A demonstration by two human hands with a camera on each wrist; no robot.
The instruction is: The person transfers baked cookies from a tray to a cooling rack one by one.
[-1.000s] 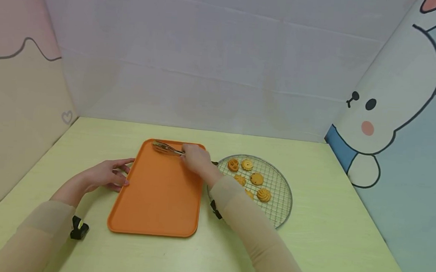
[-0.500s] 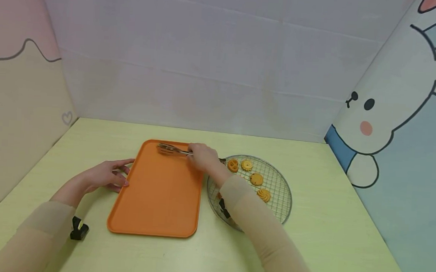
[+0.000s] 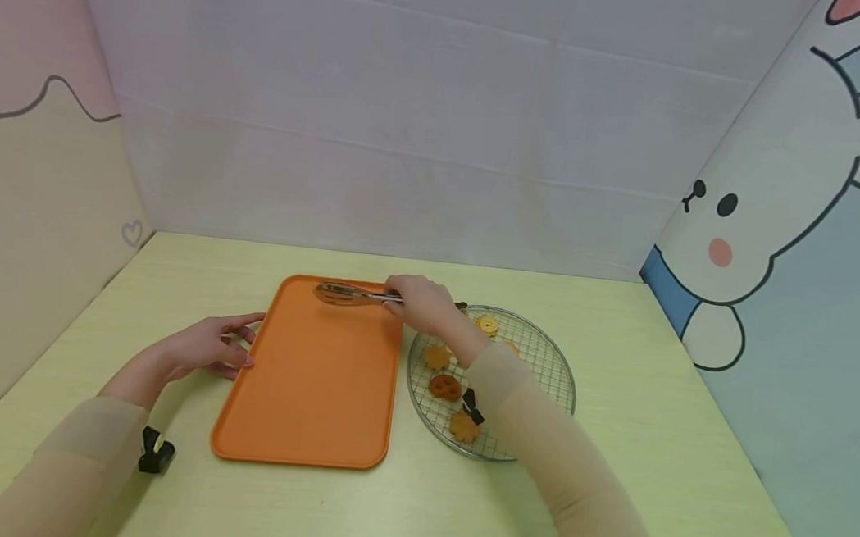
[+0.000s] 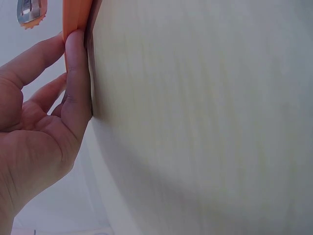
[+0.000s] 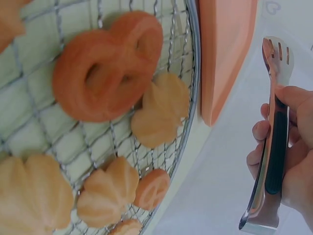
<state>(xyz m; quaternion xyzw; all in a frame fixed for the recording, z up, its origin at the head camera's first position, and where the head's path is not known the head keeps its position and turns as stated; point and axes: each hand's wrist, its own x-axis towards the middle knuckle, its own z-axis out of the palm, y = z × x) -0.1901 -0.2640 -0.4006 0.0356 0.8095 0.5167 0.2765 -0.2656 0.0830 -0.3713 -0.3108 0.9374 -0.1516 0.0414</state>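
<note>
My right hand (image 3: 422, 305) grips serving tongs (image 3: 350, 294) over the tray's far right corner. In the right wrist view, the tongs (image 5: 275, 142) have a slotted fork side and dark handle inlays. Their arms are close together, and a jagged orange edge shows at the metal tip in the left wrist view; whether anything is pinched there, I cannot tell. My left hand (image 3: 211, 345) holds the left rim of an orange rectangular tray (image 3: 312, 376) with bent fingers. Right of it stands a round wire rack (image 3: 550, 415) bearing cookies, among them a pretzel-shaped cookie (image 3: 445, 386), partly hidden by my right arm.
Several other cookies lie spread on the rack, including a flower-shaped one (image 3: 465, 426) near its front edge and a round yellow one (image 3: 487, 325) at the back. The pale table (image 3: 670, 447) ends at a white back wall (image 3: 423, 137), with printed side walls left and right.
My right hand and the tongs have moved right, from the tray's far side toward the rack. The forearm now covers different cookies. The left hand and tray stay put.
</note>
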